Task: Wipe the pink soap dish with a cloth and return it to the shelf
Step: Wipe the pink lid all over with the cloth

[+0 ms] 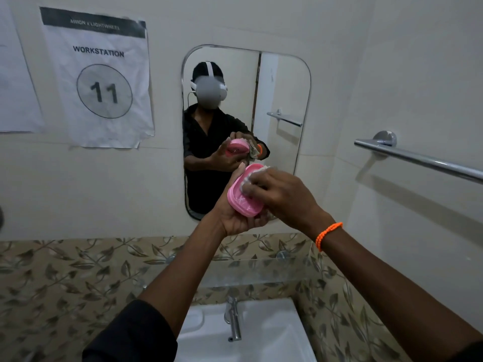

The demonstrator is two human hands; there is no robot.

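I hold the pink soap dish (244, 195) cupped from below in my left hand (236, 219), raised in front of the mirror (285, 82), its long axis running from near-left up to far-right. My right hand (281, 195) closes on a pale cloth (248, 182), pressed into the dish from the right. The glass shelf (264, 270) lies directly below, above the washbasin (271, 333), so I judge the return a straight descent.

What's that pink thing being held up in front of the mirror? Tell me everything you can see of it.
It is the pink soap dish, an oval tray of what looks like glossy plastic with a raised rim and pale crossed marks inside. The left hand cups it from beneath, tilted, open side toward the camera. The right hand presses a whitish cloth into its upper half. The mirror behind reflects its underside.
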